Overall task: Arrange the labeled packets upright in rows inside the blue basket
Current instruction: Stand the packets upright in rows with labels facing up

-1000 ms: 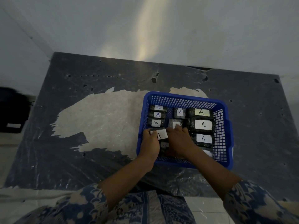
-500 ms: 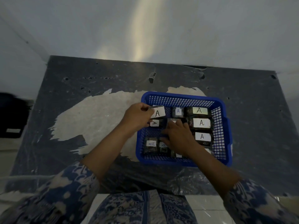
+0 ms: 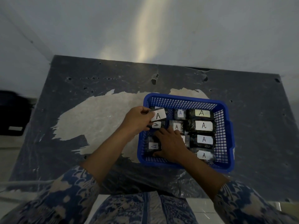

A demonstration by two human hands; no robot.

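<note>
A blue plastic basket [image 3: 224,131] stands on the dark table, holding several dark packets with white labels marked "A". My left hand [image 3: 137,120] grips one labeled packet [image 3: 159,115] above the basket's far left corner. Just below it lies another packet [image 3: 156,125]. My right hand [image 3: 171,144] rests flat inside the basket's middle, fingers spread over packets, partly hiding them. A column of larger packets [image 3: 203,126] fills the basket's right side. One packet [image 3: 152,146] lies at the near left.
The dark table [image 3: 80,88] has a large pale worn patch [image 3: 90,120] left of the basket. A grey wall rises behind it. A black object [image 3: 11,113] sits off the table's left edge. Patterned blue sleeves and clothing fill the bottom.
My left hand lifted a labeled packet from the basket's near left up to its far left corner. My right hand stayed in the basket's middle, shifting slightly.
</note>
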